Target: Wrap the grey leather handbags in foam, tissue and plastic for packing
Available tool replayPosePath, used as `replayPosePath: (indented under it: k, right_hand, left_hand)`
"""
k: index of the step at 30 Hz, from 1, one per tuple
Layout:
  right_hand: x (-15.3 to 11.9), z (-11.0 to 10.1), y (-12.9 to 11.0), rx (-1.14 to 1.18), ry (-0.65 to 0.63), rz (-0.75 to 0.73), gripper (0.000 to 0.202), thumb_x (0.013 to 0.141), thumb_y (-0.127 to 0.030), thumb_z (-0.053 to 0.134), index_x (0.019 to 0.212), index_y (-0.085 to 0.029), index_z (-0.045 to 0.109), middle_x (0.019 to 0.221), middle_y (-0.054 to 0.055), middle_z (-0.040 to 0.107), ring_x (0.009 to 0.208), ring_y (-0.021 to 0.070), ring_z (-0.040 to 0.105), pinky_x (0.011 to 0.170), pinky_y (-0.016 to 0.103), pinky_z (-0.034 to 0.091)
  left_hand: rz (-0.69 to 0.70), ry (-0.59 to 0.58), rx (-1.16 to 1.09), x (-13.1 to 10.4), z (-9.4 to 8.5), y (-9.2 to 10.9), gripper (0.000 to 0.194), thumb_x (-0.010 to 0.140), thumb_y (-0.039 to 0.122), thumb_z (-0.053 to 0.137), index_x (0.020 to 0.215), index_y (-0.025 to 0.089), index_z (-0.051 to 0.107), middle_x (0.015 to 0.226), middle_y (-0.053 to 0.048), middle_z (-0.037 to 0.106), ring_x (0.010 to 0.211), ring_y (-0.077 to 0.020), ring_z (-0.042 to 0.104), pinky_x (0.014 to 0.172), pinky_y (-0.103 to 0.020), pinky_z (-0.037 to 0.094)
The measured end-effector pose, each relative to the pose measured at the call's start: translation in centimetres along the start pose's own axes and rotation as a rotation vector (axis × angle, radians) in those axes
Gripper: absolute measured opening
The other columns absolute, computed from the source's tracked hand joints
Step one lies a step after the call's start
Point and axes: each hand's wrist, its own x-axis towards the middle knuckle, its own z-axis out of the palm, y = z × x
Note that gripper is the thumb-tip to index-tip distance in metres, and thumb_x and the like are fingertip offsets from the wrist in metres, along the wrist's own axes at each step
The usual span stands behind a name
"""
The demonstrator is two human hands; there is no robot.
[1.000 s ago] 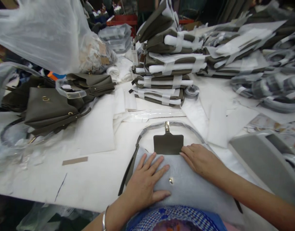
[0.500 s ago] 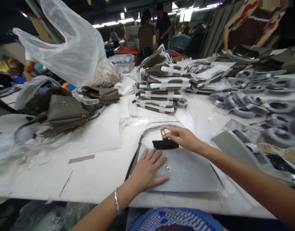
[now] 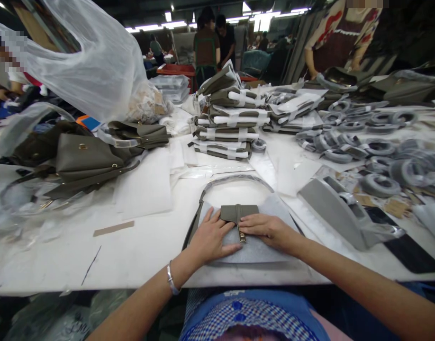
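Note:
A handbag lies flat on the table in front of me, its front covered by a pale protective sheet point(image 3: 246, 255). Its wrapped handle point(image 3: 235, 179) arches away from me. The grey-brown flap point(image 3: 230, 213) is folded down over the sheet, with a gold clasp point(image 3: 242, 235) at the end of its strap. My left hand point(image 3: 210, 239) rests with fingers spread on the sheet, fingertips at the flap's left edge. With outstretched fingers, my right hand point(image 3: 274, 231) presses flat on the flap's strap beside the clasp.
Wrapped bags point(image 3: 224, 135) are stacked behind. Unwrapped handbags point(image 3: 84, 154) and a large plastic bag point(image 3: 107, 66) stand left. To the right are a grey bag piece point(image 3: 334, 213), a dark phone-like slab point(image 3: 412, 251) and several coiled straps point(image 3: 379, 184). A co-worker point(image 3: 341, 42) stands across the table.
My right hand has brought the flap down toward me from its raised position, and the clasp now lies over the sheet. My left hand has stayed on the bag.

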Motion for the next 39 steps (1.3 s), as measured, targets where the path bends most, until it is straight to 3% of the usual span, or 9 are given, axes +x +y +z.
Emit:
replayPosePath:
  k: [5,11,15,18,21,25,28,31,39]
  right_hand:
    - [0.5,-0.5,-1.4,-0.040,0.000,0.058,0.025,0.093,-0.030,0.065,0.115,-0.025,0.072,0.114,0.006,0.075,0.116,0.0211,0.064,0.103,0.039,0.050]
    - [1.3,-0.7,-2.3,-0.161,-0.089,0.174,0.028,0.090,-0.042,0.067,0.111,-0.025,0.072,0.114,0.007,0.071,0.107,0.0214,0.064,0.094,0.039,0.048]
    - [1.4,-0.5,-2.1,-0.186,-0.104,0.189,0.026,0.087,-0.040,0.071,0.107,-0.024,0.073,0.113,0.007,0.070,0.105,0.0224,0.062,0.092,0.039,0.046]
    - [1.3,-0.4,-2.0,-0.195,-0.123,0.213,0.026,0.086,-0.039,0.072,0.107,-0.024,0.073,0.112,0.007,0.070,0.105,0.0231,0.062,0.092,0.039,0.045]
    - [1.4,-0.2,-1.8,-0.202,-0.140,0.223,0.026,0.085,-0.040,0.073,0.106,-0.024,0.072,0.111,0.006,0.070,0.104,0.0231,0.062,0.092,0.040,0.044]
    - [1.5,-0.1,-1.5,-0.181,-0.153,0.218,0.022,0.088,-0.036,0.071,0.105,-0.023,0.072,0.106,0.006,0.071,0.101,0.0224,0.062,0.091,0.040,0.043]
    - [1.6,-0.6,-1.4,-0.096,-0.174,0.185,0.022,0.090,-0.030,0.066,0.109,-0.020,0.071,0.103,0.008,0.072,0.099,0.0208,0.063,0.090,0.037,0.046]
    - [2.1,-1.2,-1.3,-0.071,-0.225,0.118,0.021,0.095,-0.022,0.058,0.110,-0.022,0.072,0.105,0.006,0.073,0.101,0.0183,0.064,0.094,0.035,0.045]
    - [4.3,-0.4,-0.8,-0.265,-0.308,0.021,0.011,0.089,-0.022,0.065,0.081,-0.020,0.071,0.089,0.004,0.069,0.085,0.0179,0.059,0.075,0.029,0.045]
  left_hand:
    - [0.019,0.017,0.021,-0.2,-0.1,0.1,0.060,0.087,0.065,0.055,0.131,0.024,0.058,0.130,-0.008,0.063,0.134,-0.0318,0.043,0.121,-0.056,0.015]
    - [0.033,0.039,0.060,-0.2,0.0,0.2,0.059,0.088,0.065,0.053,0.131,0.024,0.058,0.126,-0.008,0.066,0.134,-0.0318,0.044,0.121,-0.058,0.017]
    - [0.048,0.111,0.073,-0.7,0.5,0.2,0.059,0.088,0.063,0.056,0.130,0.022,0.059,0.125,-0.009,0.067,0.135,-0.0347,0.045,0.118,-0.060,0.024]
    - [0.048,0.160,0.085,-1.5,0.5,0.6,0.049,0.094,0.052,0.054,0.124,0.014,0.062,0.122,-0.015,0.068,0.129,-0.0364,0.052,0.112,-0.061,0.035]
    - [0.155,0.152,0.054,-2.2,0.2,1.5,0.030,0.101,0.027,0.046,0.123,0.014,0.062,0.120,-0.011,0.070,0.117,-0.0239,0.063,0.108,-0.046,0.046]
    - [0.289,0.087,-0.025,-2.6,0.5,2.8,0.040,0.098,0.010,0.040,0.136,0.018,0.051,0.131,-0.006,0.066,0.122,-0.0146,0.060,0.106,-0.031,0.049]
    - [0.209,0.041,-0.116,-2.7,1.0,3.4,0.051,0.094,0.006,0.040,0.144,0.016,0.042,0.139,-0.009,0.059,0.130,-0.0172,0.054,0.109,-0.035,0.047]
    - [0.143,0.024,-0.161,-2.7,1.1,3.7,0.049,0.093,0.008,0.041,0.141,0.016,0.044,0.137,-0.010,0.060,0.129,-0.0179,0.054,0.109,-0.036,0.047]
    - [0.197,0.098,-0.148,-2.8,1.0,3.8,0.047,0.091,0.012,0.045,0.138,0.012,0.048,0.131,-0.013,0.065,0.127,-0.0210,0.057,0.108,-0.034,0.048]
